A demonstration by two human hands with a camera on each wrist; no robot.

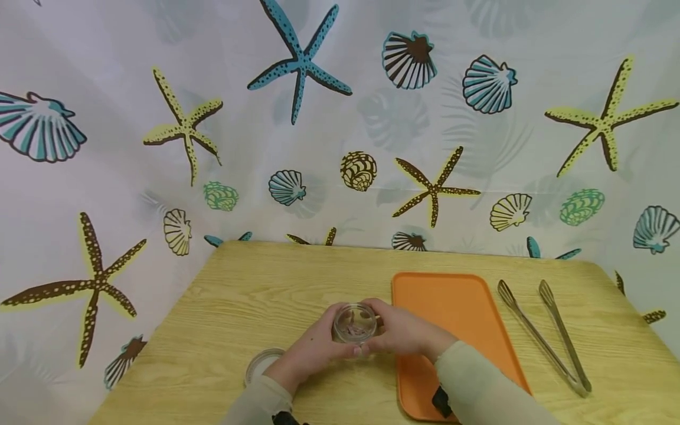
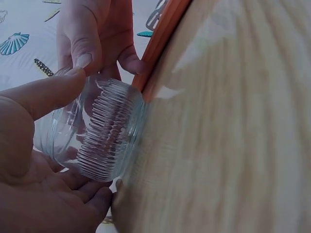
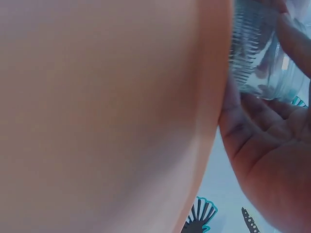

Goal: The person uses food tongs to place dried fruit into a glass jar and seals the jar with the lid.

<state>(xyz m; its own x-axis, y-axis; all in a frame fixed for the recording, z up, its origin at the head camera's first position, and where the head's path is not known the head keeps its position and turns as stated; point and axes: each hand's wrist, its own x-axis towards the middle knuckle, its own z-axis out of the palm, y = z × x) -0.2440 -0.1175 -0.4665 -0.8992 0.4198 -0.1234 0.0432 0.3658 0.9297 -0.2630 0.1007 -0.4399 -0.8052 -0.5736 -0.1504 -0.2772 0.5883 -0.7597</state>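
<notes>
A clear glass jar (image 1: 355, 323) without a lid stands on the wooden table, and ribbed walls show on it in the left wrist view. My left hand (image 1: 317, 343) curls round its left side, thumb toward the near side. From the right, my right hand (image 1: 402, 332) holds the same jar, the two thumbs almost meeting in front. Small pinkish-brown shapes show through the glass; whether they are contents or fingers behind it, I cannot tell. A round lid (image 1: 260, 361) lies beside my left wrist, partly covered by it.
An orange tray (image 1: 438, 298) lies to the right of the jar, under my right forearm. Farther right, metal tongs (image 1: 543, 341) rest spread apart on the table (image 1: 265, 283). A curtain (image 1: 340, 130) printed with shells and starfish hangs behind the table's far edge.
</notes>
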